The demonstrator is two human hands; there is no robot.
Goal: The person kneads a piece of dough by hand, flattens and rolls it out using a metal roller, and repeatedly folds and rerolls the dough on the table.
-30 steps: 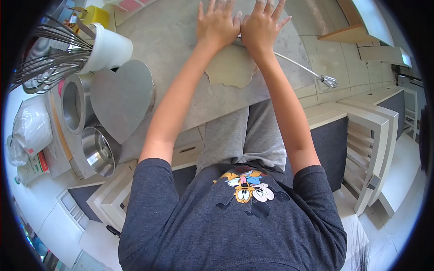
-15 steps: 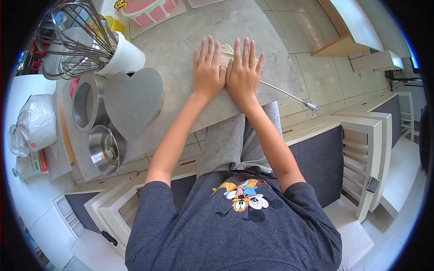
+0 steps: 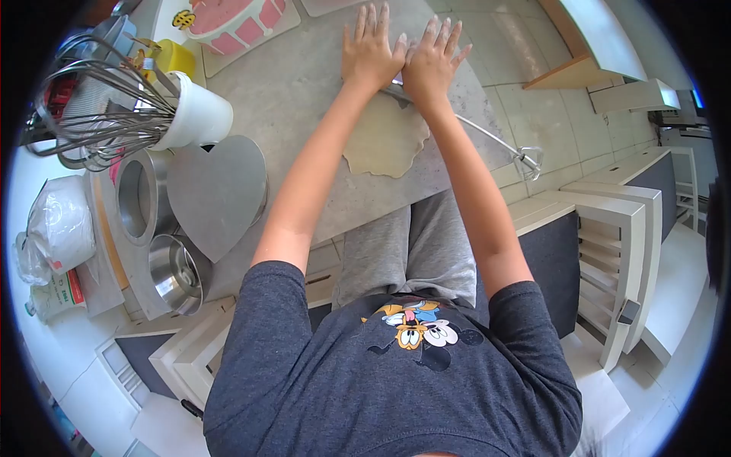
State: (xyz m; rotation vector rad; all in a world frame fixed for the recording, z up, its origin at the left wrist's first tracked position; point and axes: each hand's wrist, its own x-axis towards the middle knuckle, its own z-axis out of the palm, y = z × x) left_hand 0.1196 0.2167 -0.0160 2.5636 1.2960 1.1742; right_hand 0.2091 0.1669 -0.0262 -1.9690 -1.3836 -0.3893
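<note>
1. Heart pan [image 3: 217,190], bowls [image 3: 171,270] and whisk cup [image 3: 194,114] sit left on counter [image 3: 304,84].
2. Dough [image 3: 384,141] lies mid-counter, near edge.
3. Left hand [image 3: 371,49] and right hand [image 3: 430,61]: flat, fingers spread, side by side, pressing a mostly hidden rod at dough's far end.

We find no word, brand name or number that we can read anywhere in this view. The packet [image 3: 55,293] lying at the far left edge carries a red patch and small dark print, but the lettering is too small and blurred for us to make out. The card [image 3: 228,21] with the pink cake picture at the top of the surface [image 3: 304,84] bears a yellow and black mark at its corner, which we cannot read as a letter or sign. The dark shirt [image 3: 396,381] shows cartoon figures only, no lettering
</note>
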